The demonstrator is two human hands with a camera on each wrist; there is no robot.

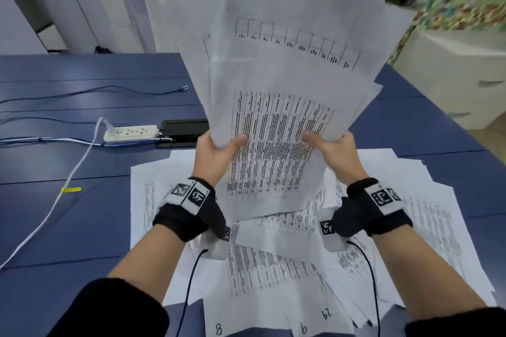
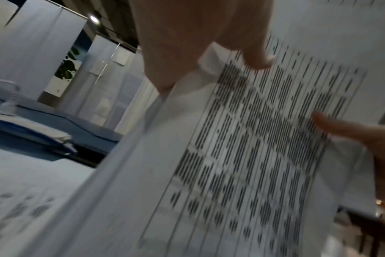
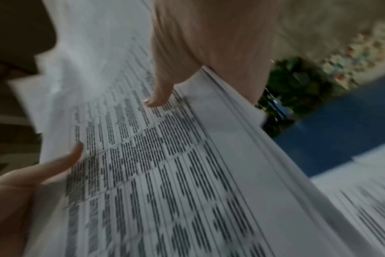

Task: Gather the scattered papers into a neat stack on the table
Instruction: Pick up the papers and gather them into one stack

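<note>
Both hands hold up a bundle of printed papers (image 1: 276, 128) above the blue table (image 1: 68, 161), its sheets fanned and uneven at the top. My left hand (image 1: 219, 149) grips the bundle's left edge, thumb on the front sheet. My right hand (image 1: 327, 146) grips the right edge the same way. In the left wrist view the thumb of the left hand (image 2: 256, 57) presses the printed bundle (image 2: 242, 147). The right wrist view shows the right hand (image 3: 158, 99) pinching the bundle (image 3: 165, 173). More loose papers (image 1: 273, 268) lie scattered flat on the table under my wrists.
A white power strip (image 1: 131, 133) with a white cable (image 1: 63, 189) lies on the table at left, beside a black device (image 1: 186, 127). Thin blue wires (image 1: 90, 90) cross the far left. White drawers (image 1: 465, 85) stand at right.
</note>
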